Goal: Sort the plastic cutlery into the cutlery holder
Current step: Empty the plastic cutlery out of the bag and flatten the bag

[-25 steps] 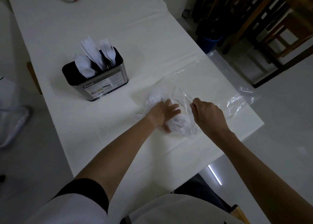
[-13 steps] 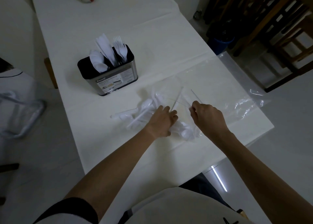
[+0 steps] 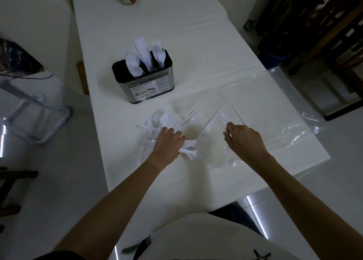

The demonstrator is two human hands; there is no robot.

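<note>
At the near edge of the white worktop (image 3: 196, 181), white plastic cutlery (image 3: 167, 118) is gripped by the curled fingers (image 3: 172, 132) of the left hand (image 3: 169, 143) and is now spread wider out of the clear plastic bag (image 3: 275, 106), whose edge is pinched by the right hand (image 3: 245, 140). Beyond, the black-and-steel cutlery holder (image 3: 145, 86) stands part-filled; sorting is judged ready.

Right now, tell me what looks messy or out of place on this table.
The loose cutlery lies in a tangled heap in front of the holder, pieces pointing every way, partly in or on a clear plastic bag whose end hangs over the right edge of the table. The holder stands upright and tidy.
</note>
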